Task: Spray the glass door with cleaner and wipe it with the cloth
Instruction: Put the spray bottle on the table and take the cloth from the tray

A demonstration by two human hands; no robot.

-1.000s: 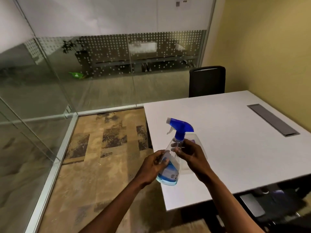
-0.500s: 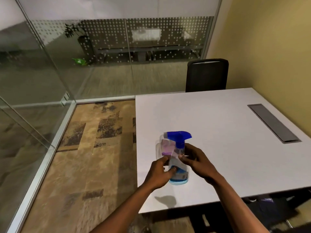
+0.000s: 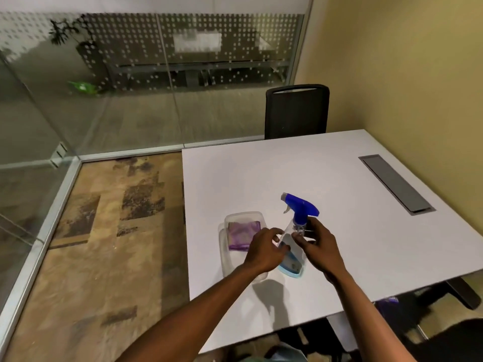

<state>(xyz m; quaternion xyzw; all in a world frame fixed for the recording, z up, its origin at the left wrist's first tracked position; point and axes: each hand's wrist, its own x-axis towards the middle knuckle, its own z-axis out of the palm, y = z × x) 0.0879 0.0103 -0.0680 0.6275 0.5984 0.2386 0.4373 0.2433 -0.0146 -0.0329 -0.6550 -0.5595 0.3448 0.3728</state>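
Your right hand [image 3: 317, 248] holds the spray bottle [image 3: 294, 240] by its clear neck, thumb and fingers curled round it just under the blue trigger head [image 3: 300, 206]. The bottle stands tilted on the white table [image 3: 339, 194], its base with a little blue liquid resting on the surface near the front edge, the nozzle pointing left. Your left hand [image 3: 264, 250] is beside the bottle's lower body with the fingers loosely curled; you cannot tell whether they touch the bottle or only hover next to it. Under and just left of that hand sits a clear plastic tray [image 3: 230, 223], and the purple cloth [image 3: 241, 233] lies folded inside it, partly covered by your knuckles. The tray and the bottle are just beside each other. A grey cable hatch [image 3: 396, 185] is set into the table well to the right, near the yellow wall [image 3: 405, 69]. A black chair [image 3: 296, 112] stands at the far end of the table. The glass door [image 3: 31, 121] and glass partition run along your left and ahead, with a dotted frosted band across the upper part, well apart from both hands. The floor [image 3: 104, 231] between you and the glass is patchy brown carpet.
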